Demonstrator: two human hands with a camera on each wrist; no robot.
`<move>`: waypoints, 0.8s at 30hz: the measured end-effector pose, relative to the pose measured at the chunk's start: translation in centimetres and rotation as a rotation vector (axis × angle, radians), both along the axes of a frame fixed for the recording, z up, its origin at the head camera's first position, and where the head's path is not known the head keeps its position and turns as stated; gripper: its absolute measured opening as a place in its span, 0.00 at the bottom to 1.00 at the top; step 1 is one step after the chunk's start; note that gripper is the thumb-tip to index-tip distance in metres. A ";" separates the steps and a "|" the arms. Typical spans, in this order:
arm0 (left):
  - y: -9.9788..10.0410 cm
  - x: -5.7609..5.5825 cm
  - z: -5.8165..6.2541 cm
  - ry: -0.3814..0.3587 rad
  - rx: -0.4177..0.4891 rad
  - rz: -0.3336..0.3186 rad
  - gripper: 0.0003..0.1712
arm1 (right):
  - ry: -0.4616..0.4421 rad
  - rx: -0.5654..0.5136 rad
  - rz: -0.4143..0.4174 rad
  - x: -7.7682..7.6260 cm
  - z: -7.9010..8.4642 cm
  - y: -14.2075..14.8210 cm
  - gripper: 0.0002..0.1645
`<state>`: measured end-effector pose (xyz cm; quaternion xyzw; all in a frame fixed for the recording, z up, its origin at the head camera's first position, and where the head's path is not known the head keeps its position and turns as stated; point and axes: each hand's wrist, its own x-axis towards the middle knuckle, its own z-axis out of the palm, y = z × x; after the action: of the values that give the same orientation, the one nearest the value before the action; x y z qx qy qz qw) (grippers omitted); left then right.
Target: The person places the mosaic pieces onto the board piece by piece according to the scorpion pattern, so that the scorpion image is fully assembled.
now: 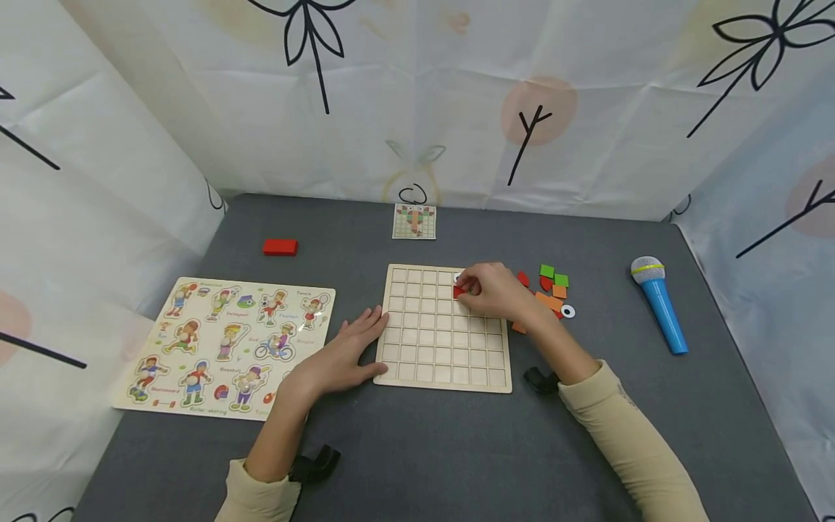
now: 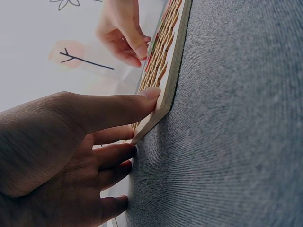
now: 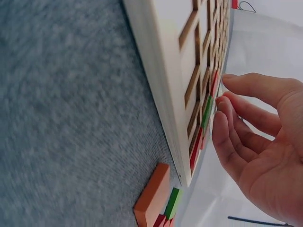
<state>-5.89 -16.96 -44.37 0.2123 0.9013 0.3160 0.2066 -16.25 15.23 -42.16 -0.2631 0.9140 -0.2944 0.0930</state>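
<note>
A pale wooden grid board (image 1: 443,375) with square recesses lies on the table. My left hand (image 1: 349,351) steadies its left side with spread fingers; the thumb (image 2: 149,93) rests on the board's corner rim. Over the upper right of the grid, my right hand (image 1: 492,290) pinches a small red tile (image 1: 459,291) at a recess, the tile's outline partly covered by the fingertips. Close to it is a white ring-marked tile (image 1: 457,278), partly hidden. In the right wrist view, a green tile (image 3: 207,111) and another red tile (image 3: 195,150) sit along the board near those fingers.
Loose red, green and orange pieces (image 1: 559,291) lie right of the board, with a white ring tile (image 1: 568,311). A blue toy microphone (image 1: 662,308) is farther right. A picture puzzle board (image 1: 222,402) lies left, a red block (image 1: 280,247) and a pattern card (image 1: 414,222) behind.
</note>
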 end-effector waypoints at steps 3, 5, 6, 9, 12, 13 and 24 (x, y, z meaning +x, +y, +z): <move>0.0 0.0 0.2 -0.001 0.012 0.000 0.51 | -0.004 -0.013 -0.006 0.2 0.1 0.7 0.13; 0.0 0.0 -0.3 -0.003 0.024 0.008 0.52 | -0.005 -0.020 -0.016 0.4 0.4 1.2 0.13; -0.1 0.0 -0.7 0.008 0.028 0.008 0.52 | -0.004 -0.021 -0.021 0.5 0.5 1.5 0.13; -0.5 -0.1 -1.7 0.033 0.042 0.011 0.52 | -0.013 -0.027 -0.042 0.9 1.0 2.5 0.12; -0.6 -0.1 -1.6 0.050 0.053 -0.002 0.52 | -0.017 -0.034 -0.053 1.5 1.2 3.5 0.11; -0.5 0.0 -1.3 0.043 0.056 -0.004 0.52 | -0.020 -0.035 -0.056 1.7 1.2 3.9 0.11; 0.2 0.2 0.7 -0.011 -0.031 0.003 0.51 | -0.052 0.055 -0.063 4.4 0.7 7.7 0.14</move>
<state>-5.72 -16.74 -43.69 0.2060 0.9053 0.3034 0.2145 -11.89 22.92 -41.46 -0.2238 0.9268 -0.2789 0.1144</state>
